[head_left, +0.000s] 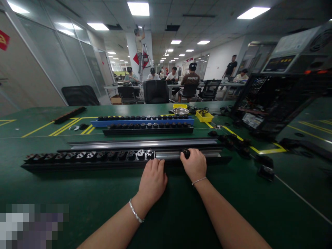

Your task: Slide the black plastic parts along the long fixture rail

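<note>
A long black channel (85,166) lies across the bench in front of me, with a row of black socket modules (111,155) seated in its left and middle part. To the right of them the bare metallic inside of the channel shows. My left hand (153,177) is closed over the channel's front edge, just below the last modules. Between thumb and fingers, my right hand (195,164) pinches a small black piece (186,153), apparently a socket module, over the bare stretch. The fingers partly cover it.
Behind lie an empty-looking channel (142,143), a black filled strip (147,130) and a blue one (101,123). Loose black modules (237,143) lie at right, before an open computer case (261,103). A metal bowl (181,111) and yellow bin (204,116) stand farther back. People sit beyond.
</note>
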`<state>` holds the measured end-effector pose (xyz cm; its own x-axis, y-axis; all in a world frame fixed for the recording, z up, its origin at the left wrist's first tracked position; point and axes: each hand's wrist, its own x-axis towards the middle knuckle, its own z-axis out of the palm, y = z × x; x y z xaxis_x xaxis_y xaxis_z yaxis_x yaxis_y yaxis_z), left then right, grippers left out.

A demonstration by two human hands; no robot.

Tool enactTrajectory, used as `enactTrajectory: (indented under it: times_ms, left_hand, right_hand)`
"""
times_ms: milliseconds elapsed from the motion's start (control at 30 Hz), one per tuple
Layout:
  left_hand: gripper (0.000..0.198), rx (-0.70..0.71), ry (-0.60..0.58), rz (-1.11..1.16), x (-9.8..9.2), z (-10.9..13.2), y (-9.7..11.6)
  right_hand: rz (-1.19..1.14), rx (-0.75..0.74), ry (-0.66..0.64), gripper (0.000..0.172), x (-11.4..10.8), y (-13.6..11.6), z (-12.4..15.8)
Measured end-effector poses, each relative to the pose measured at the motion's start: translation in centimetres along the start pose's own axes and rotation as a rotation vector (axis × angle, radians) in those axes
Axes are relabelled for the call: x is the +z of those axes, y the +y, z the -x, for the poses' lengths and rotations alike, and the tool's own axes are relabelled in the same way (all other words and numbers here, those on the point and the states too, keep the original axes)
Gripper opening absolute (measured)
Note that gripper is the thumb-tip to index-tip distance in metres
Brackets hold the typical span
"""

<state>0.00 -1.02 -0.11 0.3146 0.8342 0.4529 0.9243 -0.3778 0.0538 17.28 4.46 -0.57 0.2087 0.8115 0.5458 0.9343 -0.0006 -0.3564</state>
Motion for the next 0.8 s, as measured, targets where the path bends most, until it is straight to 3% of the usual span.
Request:
enactTrajectory:
  times_ms: [800]
  left_hand:
    - [0.041,0.007,0.010,0.007,0.0,0.1,0.0]
  right_hand:
    - [0.008,0.068,-0.002,0.024,-1.0,1.3,-0.5]
